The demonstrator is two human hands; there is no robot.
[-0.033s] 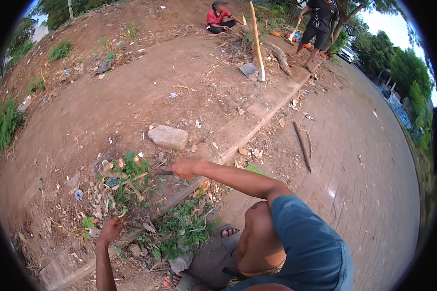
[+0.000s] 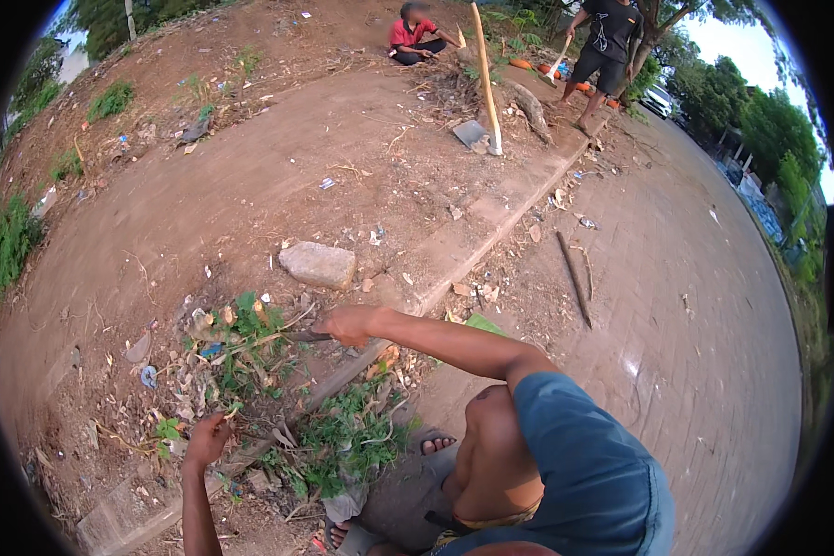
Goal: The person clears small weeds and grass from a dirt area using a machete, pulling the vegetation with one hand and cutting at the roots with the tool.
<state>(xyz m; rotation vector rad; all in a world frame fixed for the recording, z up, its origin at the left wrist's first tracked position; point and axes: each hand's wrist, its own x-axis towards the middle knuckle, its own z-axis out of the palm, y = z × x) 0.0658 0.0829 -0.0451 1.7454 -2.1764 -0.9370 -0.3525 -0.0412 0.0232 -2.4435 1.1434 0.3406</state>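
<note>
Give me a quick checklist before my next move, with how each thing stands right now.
1. Right hand closed around the dark tool: ok.
2. Left hand apart from that tool: ok.
3. Left hand's grip on a stem: cannot tell.
4. Stone apart from both hands: ok.
5. Toes covered: not ok, they are bare.
6. Seated person well away from the tool: ok.

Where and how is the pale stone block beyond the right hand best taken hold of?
Probably by its two short ends, coming from the near side: the stone block lies flat, longer than wide, roughly left to right, with a blunt right end. The right hand holds a dark tool, so it would likely need freeing first.
</note>
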